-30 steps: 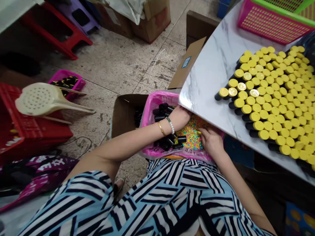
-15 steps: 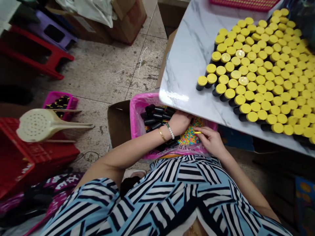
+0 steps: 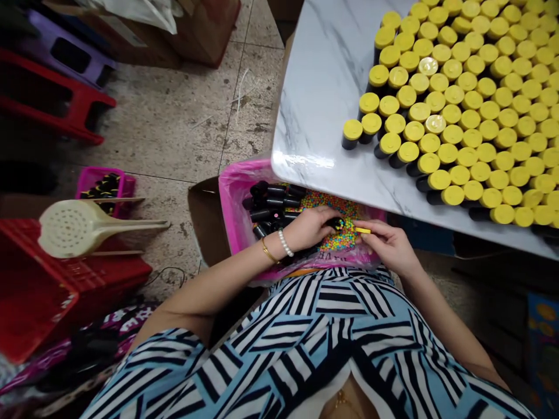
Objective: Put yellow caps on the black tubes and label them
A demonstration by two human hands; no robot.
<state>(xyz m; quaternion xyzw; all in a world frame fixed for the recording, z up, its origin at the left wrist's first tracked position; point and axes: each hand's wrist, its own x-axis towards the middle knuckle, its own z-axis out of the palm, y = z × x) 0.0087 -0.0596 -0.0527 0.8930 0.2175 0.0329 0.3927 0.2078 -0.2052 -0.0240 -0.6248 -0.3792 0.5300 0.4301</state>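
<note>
Both hands closed in a pinch, close together over the bead pile, not touching each other. Left hand (image 3: 308,228) has its fingers curled around a short black tube (image 3: 336,223), mostly hidden, only the end showing past the fingertips. Right hand (image 3: 386,243) pinches a yellow cap (image 3: 362,230) between thumb and forefinger, seen edge-on, just beside that tube.

Directly below the hands: coloured beads (image 3: 325,203) fill the centre of a pink plastic liner (image 3: 231,203), set in an open cardboard box (image 3: 203,215). Loose black tubes (image 3: 267,205) lie in a cluster on the left side of the liner, next to the beads. Pearl bracelet (image 3: 285,242) and gold bangle (image 3: 267,251) on the left wrist. Striped dress (image 3: 332,343) across the bottom of the frame.

Upper right: marble table (image 3: 318,87) overhanging the liner, with capped black tubes (image 3: 458,116) standing upright, packed in tight rows.

Left of frame: white plastic strainer (image 3: 72,228) lying on a red crate (image 3: 43,291), magenta tray (image 3: 105,192) of black-and-yellow pieces just above it on the floor. Upper left: red stool (image 3: 56,99), purple stool (image 3: 65,55). Top centre: cardboard boxes (image 3: 205,35).
</note>
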